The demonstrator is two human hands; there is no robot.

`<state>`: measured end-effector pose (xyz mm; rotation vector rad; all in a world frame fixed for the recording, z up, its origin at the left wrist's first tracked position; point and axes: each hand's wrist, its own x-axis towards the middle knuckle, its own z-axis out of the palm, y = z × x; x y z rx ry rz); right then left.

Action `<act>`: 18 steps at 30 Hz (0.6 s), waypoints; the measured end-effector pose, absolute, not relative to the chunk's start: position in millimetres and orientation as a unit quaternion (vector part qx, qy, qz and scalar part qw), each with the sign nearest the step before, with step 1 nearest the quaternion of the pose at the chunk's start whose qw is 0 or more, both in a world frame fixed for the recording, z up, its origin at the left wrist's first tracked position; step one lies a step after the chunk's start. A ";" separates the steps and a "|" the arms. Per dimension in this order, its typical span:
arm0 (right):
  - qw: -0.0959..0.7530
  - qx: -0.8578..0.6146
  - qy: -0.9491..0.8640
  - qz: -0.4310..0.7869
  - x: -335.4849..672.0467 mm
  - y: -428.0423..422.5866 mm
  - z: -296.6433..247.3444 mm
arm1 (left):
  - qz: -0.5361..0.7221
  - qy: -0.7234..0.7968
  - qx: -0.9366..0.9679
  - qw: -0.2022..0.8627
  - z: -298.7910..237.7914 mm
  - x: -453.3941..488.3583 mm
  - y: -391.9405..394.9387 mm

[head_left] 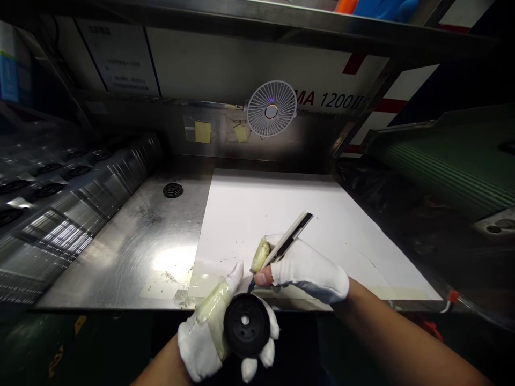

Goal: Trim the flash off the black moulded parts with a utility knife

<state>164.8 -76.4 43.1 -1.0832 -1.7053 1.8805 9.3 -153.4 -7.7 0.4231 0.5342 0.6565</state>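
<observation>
A round black rubber disc with a central hole sat nearest the camera, clasped in the curled, white-gloved left hand. The gloved right hand was closed on a slim black-and-white utility knife; whether its lower tip touched the disc was hard to make out. Beyond lay a flat white board on a steel counter, with a smaller black disc on the steel, well apart from the hands.

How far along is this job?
One black disc sits apart on the steel counter, perhaps done. In hand: the left hand holds a second disc, the right hand a snap-off knife at its edge. More discs lie in plastic at left, apparently waiting.
</observation>
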 end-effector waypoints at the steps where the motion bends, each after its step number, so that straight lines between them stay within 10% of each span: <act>1: 0.181 -0.391 -0.617 0.658 165.6 -76.1 44.5 | 0.312 0.253 0.210 0.891 -9.1 9.2 -153.5; 18: 0.236 -0.285 -0.442 0.817 167.3 -85.3 28.3 | 0.257 0.202 0.244 0.913 -13.2 6.5 -153.0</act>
